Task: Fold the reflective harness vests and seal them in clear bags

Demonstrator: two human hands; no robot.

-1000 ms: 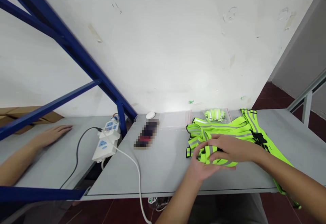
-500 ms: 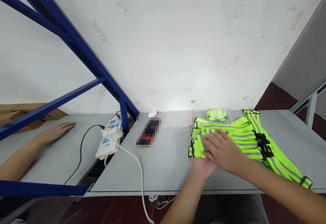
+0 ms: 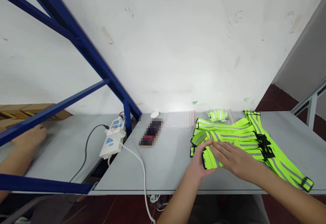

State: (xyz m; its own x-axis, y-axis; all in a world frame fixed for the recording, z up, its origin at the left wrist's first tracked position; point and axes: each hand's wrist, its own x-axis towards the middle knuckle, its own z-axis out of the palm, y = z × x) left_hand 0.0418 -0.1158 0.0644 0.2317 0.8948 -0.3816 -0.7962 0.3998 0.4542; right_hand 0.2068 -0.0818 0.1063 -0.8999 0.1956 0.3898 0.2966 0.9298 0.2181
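Near the table's front edge, my left hand is closed around a folded yellow-green reflective strap with grey stripes and a black buckle at its end. Fingers pressed together, my right hand lies across the same strap from the right, its thumb and palm hidden. Under and beyond both hands several more reflective straps are spread side by side. Black clips join them on the right. A rolled reflective strap in a clear bag lies behind them.
Clear plastic bags with red lines lie at the back. A pixelated phone-like object and a white disc sit left of them. A power strip, white cable and blue frame are leftward, with another person's hand beyond.
The strap's buckled end has come up into my left hand and toward me, and part of the strap now arches up. My right hand has slid slightly right. The other person's hand has moved left.
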